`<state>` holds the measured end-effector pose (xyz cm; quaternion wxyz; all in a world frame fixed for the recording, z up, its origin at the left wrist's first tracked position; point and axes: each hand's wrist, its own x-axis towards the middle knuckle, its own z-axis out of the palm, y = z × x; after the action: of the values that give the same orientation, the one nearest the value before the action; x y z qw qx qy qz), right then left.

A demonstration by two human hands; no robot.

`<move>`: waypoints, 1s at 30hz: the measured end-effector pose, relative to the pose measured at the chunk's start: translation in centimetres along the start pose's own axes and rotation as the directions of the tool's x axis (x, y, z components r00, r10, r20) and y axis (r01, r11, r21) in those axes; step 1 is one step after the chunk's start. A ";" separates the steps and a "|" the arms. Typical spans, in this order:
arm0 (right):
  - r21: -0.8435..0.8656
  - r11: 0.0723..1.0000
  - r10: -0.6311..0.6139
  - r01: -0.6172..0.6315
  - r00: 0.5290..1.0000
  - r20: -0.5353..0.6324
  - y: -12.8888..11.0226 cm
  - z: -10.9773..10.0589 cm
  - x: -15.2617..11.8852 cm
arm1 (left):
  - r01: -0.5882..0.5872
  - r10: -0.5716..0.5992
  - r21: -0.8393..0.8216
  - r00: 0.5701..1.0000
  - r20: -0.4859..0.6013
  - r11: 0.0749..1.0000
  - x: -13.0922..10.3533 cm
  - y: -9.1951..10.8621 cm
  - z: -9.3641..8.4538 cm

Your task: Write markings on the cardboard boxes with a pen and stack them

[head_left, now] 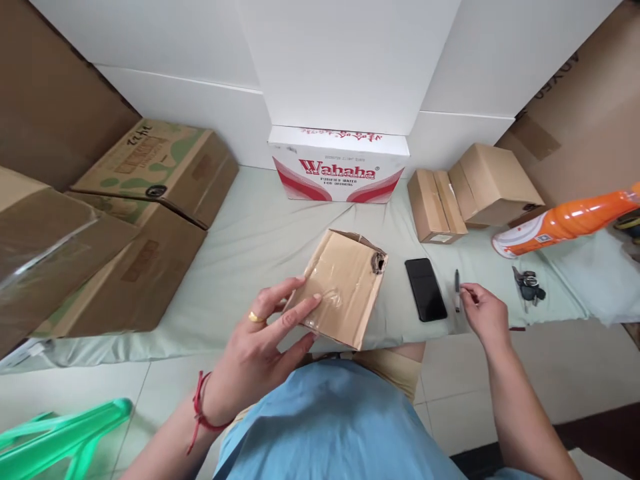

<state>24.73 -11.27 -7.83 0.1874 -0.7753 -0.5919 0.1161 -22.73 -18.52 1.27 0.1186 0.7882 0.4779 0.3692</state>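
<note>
A small cardboard box (pixel 340 287) rests near the table's front edge, with a dark, torn-looking mark at its upper right corner. My left hand (pixel 273 327) lies against its left side, fingers spread, one fingertip on its top face. To the right, my right hand (pixel 483 310) is beside a dark pen (pixel 457 290), thumb and fingers pinched together at its edge; whether they grip it is unclear. A black phone (pixel 425 290) lies between the box and the pen.
A white and red Wahaha carton (pixel 345 175) stands at the back. Large cardboard boxes (pixel 150 167) fill the left. Small boxes (pixel 435 207), an orange bottle (pixel 570 223) and keys (pixel 529 287) are at right. A green stool (pixel 75 433) stands below left.
</note>
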 end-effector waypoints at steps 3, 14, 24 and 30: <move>-0.263 0.949 -0.153 0.177 0.982 0.109 2.5 -0.1 1.9 | 0.022 -0.022 -0.005 0.999 -0.042 1.000 -0.4 1.5 0.5; -0.521 0.680 -0.240 0.516 0.828 0.507 2.7 -1.3 4.9 | -0.208 0.270 0.338 0.952 -0.148 0.918 0.3 2.5 1.7; -0.482 0.600 -0.336 0.639 0.748 0.573 3.4 -1.6 5.1 | -0.302 0.307 0.192 0.952 0.005 0.934 1.9 1.9 2.8; -0.476 0.535 -0.307 0.698 0.685 0.660 2.6 -2.4 5.8 | -0.363 0.359 0.204 0.932 0.057 0.909 4.2 3.5 1.2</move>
<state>29.58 -6.66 -6.56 -0.2542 -0.5117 -0.8205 0.0187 -18.38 -16.62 4.29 -0.0315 0.8743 0.3594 0.3248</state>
